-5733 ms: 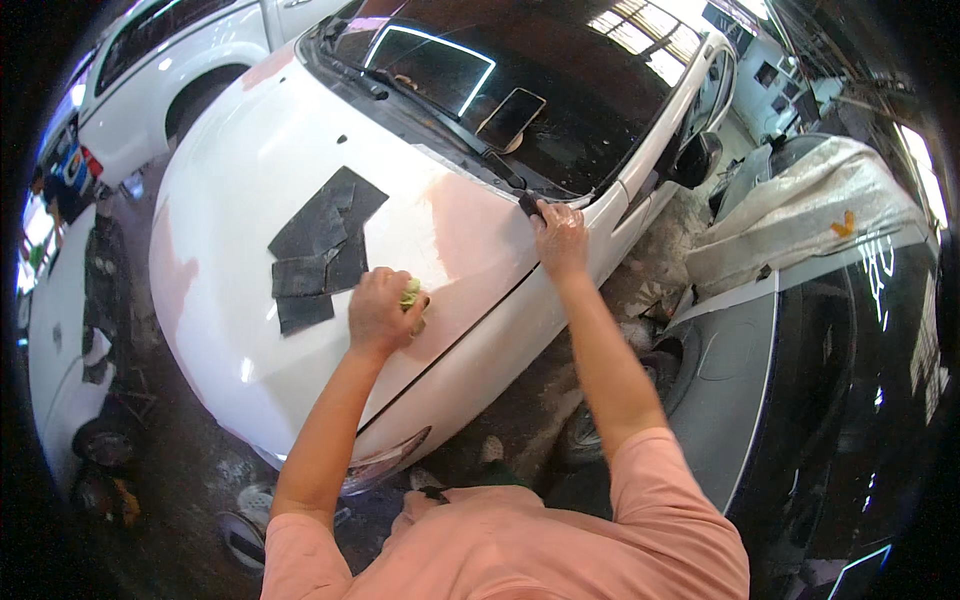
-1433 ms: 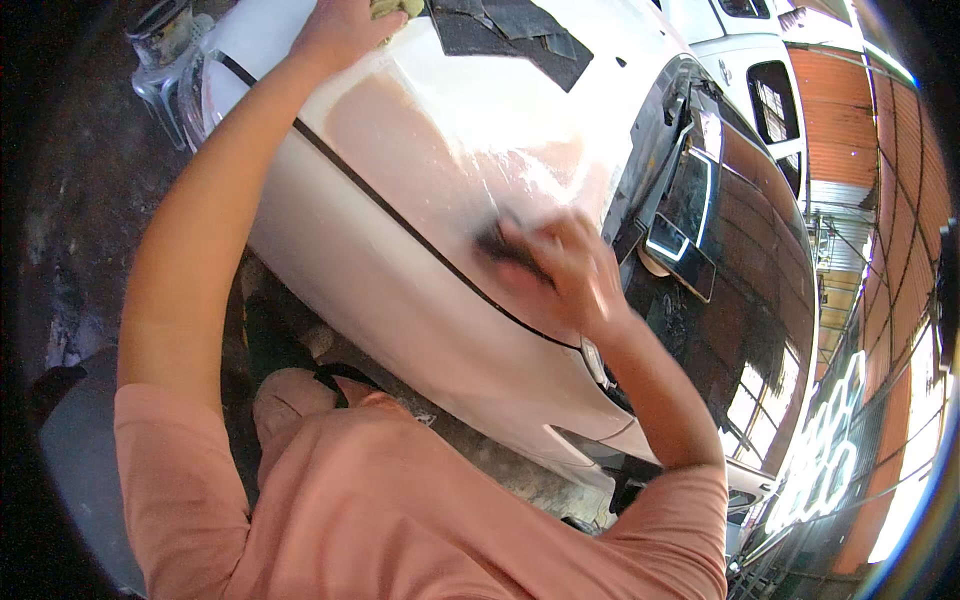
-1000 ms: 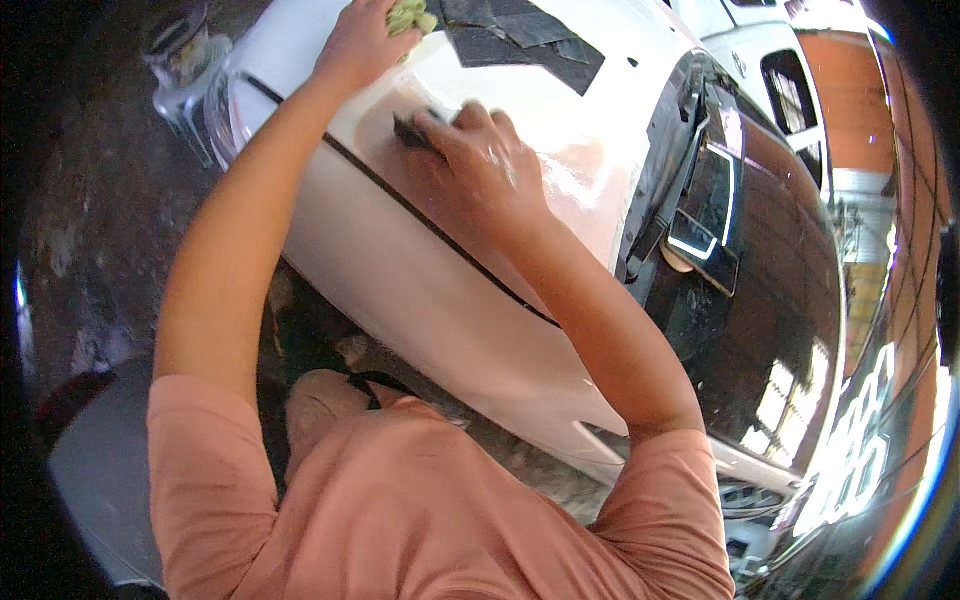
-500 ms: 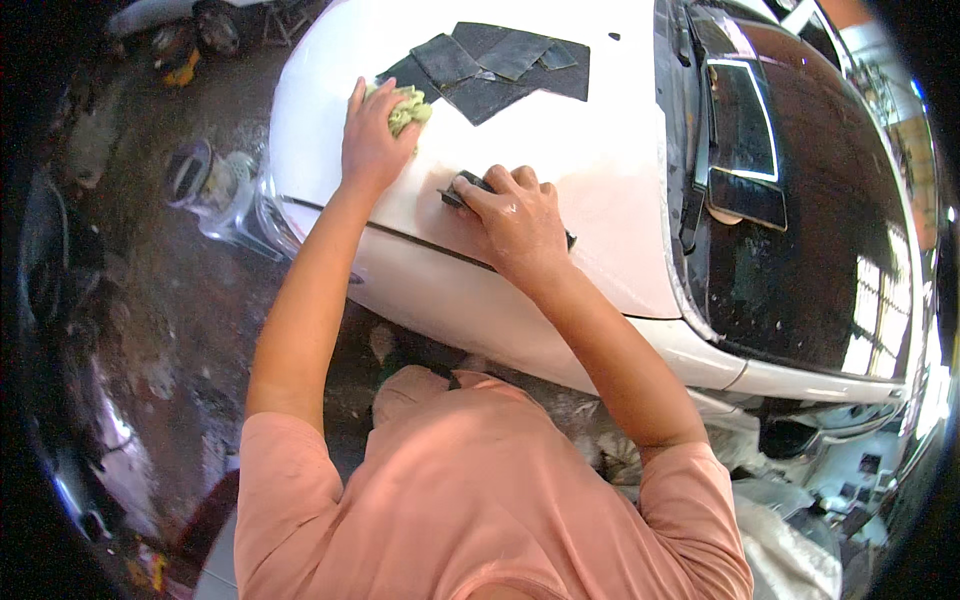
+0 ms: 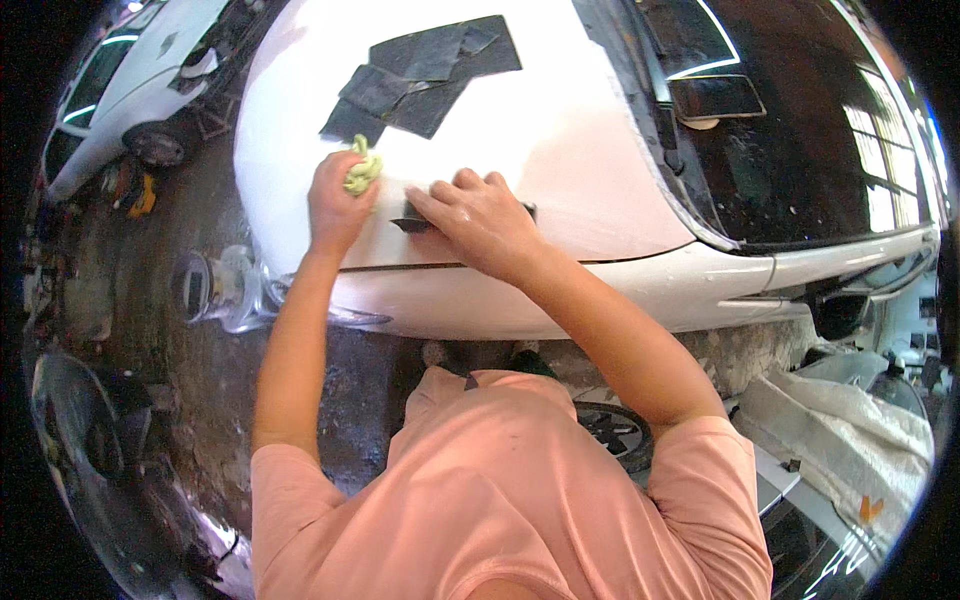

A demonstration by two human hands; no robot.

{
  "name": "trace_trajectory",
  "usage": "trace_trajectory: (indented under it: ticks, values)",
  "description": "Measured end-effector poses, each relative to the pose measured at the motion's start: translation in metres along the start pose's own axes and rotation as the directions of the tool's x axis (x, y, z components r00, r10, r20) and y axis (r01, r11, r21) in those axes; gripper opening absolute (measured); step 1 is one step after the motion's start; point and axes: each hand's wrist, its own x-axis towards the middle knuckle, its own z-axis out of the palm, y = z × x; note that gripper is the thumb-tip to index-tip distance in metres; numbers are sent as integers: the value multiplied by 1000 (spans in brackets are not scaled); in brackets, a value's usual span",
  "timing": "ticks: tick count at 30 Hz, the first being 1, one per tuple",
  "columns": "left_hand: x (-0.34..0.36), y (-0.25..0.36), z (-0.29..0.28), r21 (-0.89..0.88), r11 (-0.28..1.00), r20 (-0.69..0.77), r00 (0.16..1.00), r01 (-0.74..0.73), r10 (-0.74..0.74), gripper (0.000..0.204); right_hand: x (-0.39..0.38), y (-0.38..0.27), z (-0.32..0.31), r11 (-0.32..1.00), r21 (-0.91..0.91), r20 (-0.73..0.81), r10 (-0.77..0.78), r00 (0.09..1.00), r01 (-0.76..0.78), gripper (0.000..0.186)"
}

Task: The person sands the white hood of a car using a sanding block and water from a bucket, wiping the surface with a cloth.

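My left hand (image 5: 336, 208) is closed in a fist round a crumpled yellow-green cloth (image 5: 362, 172), which pokes out above the fingers over the car's white hood (image 5: 570, 150). To its right, my right hand (image 5: 478, 222) grips a dark sanding block (image 5: 411, 222) against the hood near its side seam. The fingers lie over the block, so only its two ends show. Beyond both hands, several black sandpaper sheets (image 5: 440, 62) overlap on the hood. A wet sheen and pinkish patches mark the paint around the right hand.
A windshield (image 5: 800, 150) with a dark phone-like slab (image 5: 716, 97) at its base is on the right. The headlight opening holds a clear lamp part (image 5: 245, 290). Another pale car (image 5: 130, 100) stands at far left. Whitish sheeting (image 5: 850, 430) lies at lower right.
My left hand has drawn the cloth off the sheets' edge and bunched it in a fist. The right hand and block have shifted along the hood. The whole view has turned somewhat.
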Motion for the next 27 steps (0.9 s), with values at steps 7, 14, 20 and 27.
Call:
trace_trajectory:
  ticks: [7,14,20,27]
  values:
    - [48,86,-27,-423,889,235,969,178,-82,36,-127,57,-95,985,-67,123,166,978,-159,44]
    - [105,223,13,-494,869,447,853,-14,268,29,-52,32,1,999,51,60,17,998,-20,34]
    - [110,246,-3,-478,878,508,823,25,253,28,-118,65,-85,999,-25,80,-31,996,34,39]
    - [112,239,14,-411,910,416,899,50,138,33,-51,41,19,988,142,92,43,995,-56,51]
